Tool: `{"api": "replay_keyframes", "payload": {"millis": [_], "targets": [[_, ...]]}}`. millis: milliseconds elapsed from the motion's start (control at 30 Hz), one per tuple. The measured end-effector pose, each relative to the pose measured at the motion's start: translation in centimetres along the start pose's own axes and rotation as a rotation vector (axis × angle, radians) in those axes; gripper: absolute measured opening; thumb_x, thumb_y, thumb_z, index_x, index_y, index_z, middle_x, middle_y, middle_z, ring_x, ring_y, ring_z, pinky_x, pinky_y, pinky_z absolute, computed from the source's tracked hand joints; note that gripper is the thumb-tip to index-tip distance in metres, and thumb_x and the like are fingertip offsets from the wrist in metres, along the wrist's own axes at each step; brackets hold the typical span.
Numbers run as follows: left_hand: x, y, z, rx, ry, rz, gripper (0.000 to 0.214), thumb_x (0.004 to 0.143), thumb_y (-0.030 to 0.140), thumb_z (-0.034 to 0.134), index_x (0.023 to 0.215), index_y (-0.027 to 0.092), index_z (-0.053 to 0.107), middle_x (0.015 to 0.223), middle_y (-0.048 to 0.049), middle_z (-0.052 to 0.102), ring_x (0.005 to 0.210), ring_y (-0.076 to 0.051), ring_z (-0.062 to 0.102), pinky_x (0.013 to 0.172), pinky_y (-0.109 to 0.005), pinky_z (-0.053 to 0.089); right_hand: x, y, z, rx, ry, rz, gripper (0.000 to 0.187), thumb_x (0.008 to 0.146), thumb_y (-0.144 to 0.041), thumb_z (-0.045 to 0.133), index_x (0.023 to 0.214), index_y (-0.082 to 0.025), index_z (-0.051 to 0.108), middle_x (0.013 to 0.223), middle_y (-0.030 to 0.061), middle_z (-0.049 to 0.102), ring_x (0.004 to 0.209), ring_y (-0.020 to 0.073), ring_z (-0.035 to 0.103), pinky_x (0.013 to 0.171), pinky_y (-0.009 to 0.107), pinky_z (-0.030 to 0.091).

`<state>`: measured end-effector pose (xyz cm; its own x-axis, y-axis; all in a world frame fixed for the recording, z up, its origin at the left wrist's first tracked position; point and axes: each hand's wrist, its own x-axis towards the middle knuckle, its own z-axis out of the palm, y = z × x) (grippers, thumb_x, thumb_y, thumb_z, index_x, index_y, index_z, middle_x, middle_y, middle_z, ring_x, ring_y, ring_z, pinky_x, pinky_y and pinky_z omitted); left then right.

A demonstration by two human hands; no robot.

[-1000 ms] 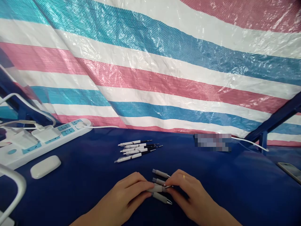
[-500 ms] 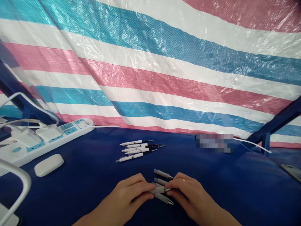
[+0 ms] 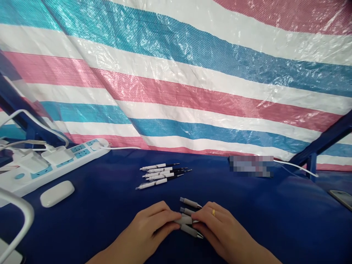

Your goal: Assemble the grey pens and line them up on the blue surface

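Both my hands rest low on the blue tabletop [image 3: 110, 205] over a small cluster of grey pen parts [image 3: 189, 202]. My left hand [image 3: 150, 229] pinches one grey pen piece [image 3: 183, 220] between thumb and fingers. From the other side, my right hand [image 3: 220, 229], which wears a ring, closes its fingertips on the same piece. Another grey part [image 3: 191, 231] with a metal tip lies just below the fingers. Further back lies a row of several white-and-black pens [image 3: 162, 175].
A white power strip [image 3: 41, 165] with plugged-in chargers and cables runs along the left. A white oval case [image 3: 57, 193] lies beside it. A striped tarp [image 3: 192, 73] hangs behind. A blurred small object [image 3: 250, 166] and a phone [image 3: 342, 198] sit at the right.
My hands have drawn slightly closer together around the grey pen piece; the right fingers have shifted a little left. Nothing else has moved.
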<state>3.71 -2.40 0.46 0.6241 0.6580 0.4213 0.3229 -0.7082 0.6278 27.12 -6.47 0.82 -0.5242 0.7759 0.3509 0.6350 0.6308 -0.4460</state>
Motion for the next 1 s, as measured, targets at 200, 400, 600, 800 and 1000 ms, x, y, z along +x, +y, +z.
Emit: {"api": "replay_keyframes", "payload": {"millis": [200, 400, 600, 800, 1000], "targets": [[0.0, -0.05, 0.12, -0.002, -0.018, -0.004, 0.021, 0.09, 0.013, 0.058, 0.105, 0.025, 0.067, 0.085, 0.0019, 0.063, 0.071, -0.008, 0.064, 0.065, -0.013, 0.051, 0.12, -0.03, -0.15, -0.051, 0.003, 0.018, 0.017, 0.101, -0.028, 0.042, 0.103, -0.02, 0.057, 0.082, 0.0038, 0.066, 0.07, 0.0188, 0.057, 0.063, 0.03, 0.045], [-0.21, -0.13, 0.01, -0.008, -0.01, 0.005, 0.022, 0.09, 0.013, 0.058, 0.106, 0.026, 0.066, 0.086, 0.002, 0.063, 0.072, -0.008, 0.064, 0.066, -0.013, 0.051, -0.07, 0.11, -0.17, -0.008, 0.016, -0.027, 0.013, 0.101, -0.02, 0.041, 0.104, -0.02, 0.053, 0.087, 0.004, 0.067, 0.074, 0.018, 0.058, 0.067, 0.029, 0.046], [-0.27, 0.2, 0.13, 0.026, -0.017, 0.028, 0.022, 0.094, 0.014, 0.054, 0.11, 0.026, 0.062, 0.09, 0.002, 0.062, 0.076, -0.008, 0.064, 0.071, -0.014, 0.051, 0.14, -0.23, -0.2, -0.085, 0.003, -0.058, 0.025, 0.102, -0.024, 0.036, 0.087, -0.018, 0.055, 0.074, 0.004, 0.061, 0.064, 0.0175, 0.051, 0.059, 0.03, 0.04], [0.07, 0.59, 0.11, 0.234, -0.066, 0.105, 0.017, 0.098, 0.019, 0.044, 0.102, 0.02, 0.06, 0.086, -0.0011, 0.063, 0.074, -0.012, 0.062, 0.068, -0.02, 0.053, 0.13, -0.52, -0.29, -0.109, 0.029, -0.06, 0.03, 0.103, -0.023, 0.033, 0.079, -0.019, 0.052, 0.07, 0.003, 0.059, 0.063, 0.0167, 0.048, 0.06, 0.03, 0.04], [0.51, 0.76, -0.16, 0.36, 0.009, 0.206, 0.022, 0.102, 0.026, 0.037, 0.1, 0.019, 0.059, 0.079, 0.0003, 0.067, 0.065, -0.013, 0.058, 0.066, -0.025, 0.051, -0.1, -0.18, -0.24, -0.063, 0.061, -0.041, 0.015, 0.099, -0.022, 0.046, 0.112, -0.017, 0.051, 0.092, 0.0062, 0.065, 0.078, 0.0199, 0.056, 0.069, 0.031, 0.045]]}}
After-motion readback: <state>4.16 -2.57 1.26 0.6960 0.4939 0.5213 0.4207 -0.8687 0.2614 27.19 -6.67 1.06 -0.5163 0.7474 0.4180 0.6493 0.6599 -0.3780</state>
